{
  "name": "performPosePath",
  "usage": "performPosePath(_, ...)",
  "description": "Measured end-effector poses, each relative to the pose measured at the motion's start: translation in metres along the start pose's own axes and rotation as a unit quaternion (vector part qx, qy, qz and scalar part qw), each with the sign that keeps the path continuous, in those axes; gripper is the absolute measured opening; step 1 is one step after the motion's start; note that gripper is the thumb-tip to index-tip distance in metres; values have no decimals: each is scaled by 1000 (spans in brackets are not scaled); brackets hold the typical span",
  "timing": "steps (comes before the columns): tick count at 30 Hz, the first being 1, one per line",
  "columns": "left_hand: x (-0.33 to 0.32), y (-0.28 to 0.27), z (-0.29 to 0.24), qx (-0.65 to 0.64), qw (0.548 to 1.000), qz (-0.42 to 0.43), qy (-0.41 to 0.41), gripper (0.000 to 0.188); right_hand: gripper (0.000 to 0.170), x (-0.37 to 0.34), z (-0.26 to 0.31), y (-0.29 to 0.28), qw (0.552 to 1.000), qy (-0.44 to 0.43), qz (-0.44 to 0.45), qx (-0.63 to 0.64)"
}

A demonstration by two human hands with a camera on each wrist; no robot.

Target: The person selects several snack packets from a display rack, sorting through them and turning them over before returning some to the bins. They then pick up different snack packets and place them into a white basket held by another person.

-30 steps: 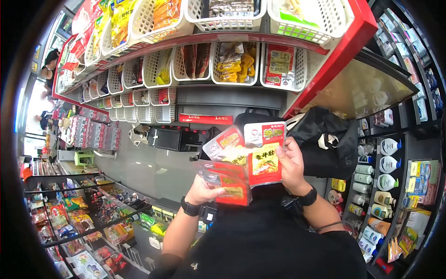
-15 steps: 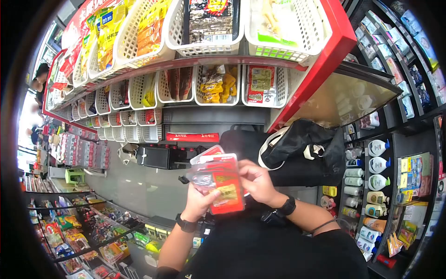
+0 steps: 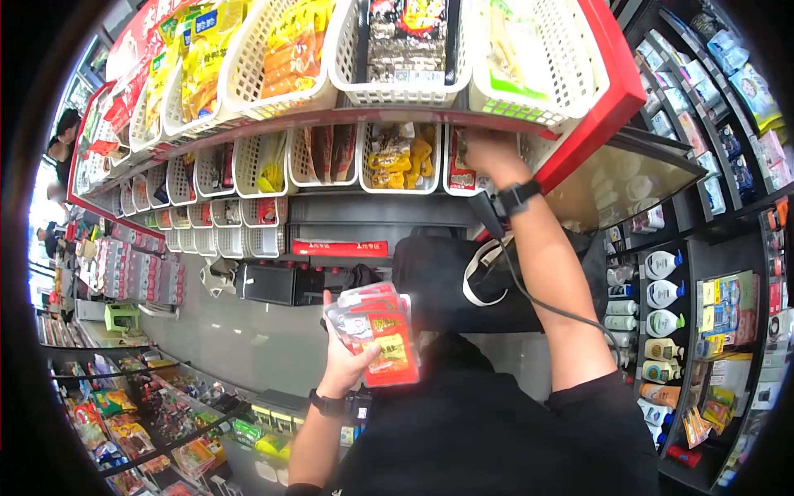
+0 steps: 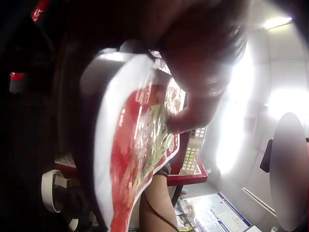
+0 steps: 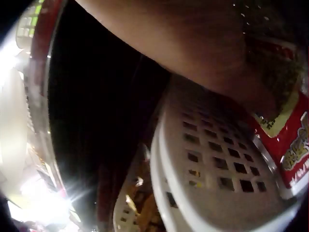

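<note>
Red plastic snack packets [image 3: 389, 354] sat pinched in my left hand [image 3: 343, 364] | my right hand [image 3: 491, 157] had just left them, reaching beyond that grip into a white perforated basket [image 5: 224, 203], at another red packet [image 5: 294, 126]; whether gripping, I couldn't tell | left alone carried them

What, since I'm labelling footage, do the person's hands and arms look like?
The left hand and right hand are ungloved. The left band and right band at the wrists are black. A dark device sits beside the right band, and a thin dark cable runs along that forearm. The right sleeve is short and black.
</note>
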State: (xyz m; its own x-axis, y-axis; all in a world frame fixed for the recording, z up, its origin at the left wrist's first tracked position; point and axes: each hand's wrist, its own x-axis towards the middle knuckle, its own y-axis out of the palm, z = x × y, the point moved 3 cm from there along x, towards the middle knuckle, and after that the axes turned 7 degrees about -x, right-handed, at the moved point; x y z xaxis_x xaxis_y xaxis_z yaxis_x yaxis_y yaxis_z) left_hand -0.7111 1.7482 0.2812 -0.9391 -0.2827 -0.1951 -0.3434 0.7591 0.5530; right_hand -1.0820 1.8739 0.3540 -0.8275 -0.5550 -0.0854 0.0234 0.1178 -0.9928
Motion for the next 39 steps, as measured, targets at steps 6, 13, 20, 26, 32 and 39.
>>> performPosePath(6, -5, -21, 7, -45, 997, 11, -55, 59, 46, 18, -3, 10, 968, 75, -237, 23)
performPosePath(13, 6, -22, 3, -153, 987, 20, -50, 58, 16, -109, 38, -34, 985, -6, -170, 18)
performPosePath(20, 31, 26, 5, -223, 968, 89, -80, 74, 9, -249, 83, 31, 845, -276, -414, 195)
performPosePath(26, 30, 33, 14, -177, 980, 73, -53, 61, 16, -274, 84, 63, 812, -357, -296, 354)
performPosePath(32, 18, 38, 16, -65, 988, 119, -75, 67, 22, -259, 57, 105, 517, 11, 122, 847)
performPosePath(39, 3, 32, 12, -75, 991, 102, -46, 75, 13, -240, 67, 80, 538, -55, -9, 841)
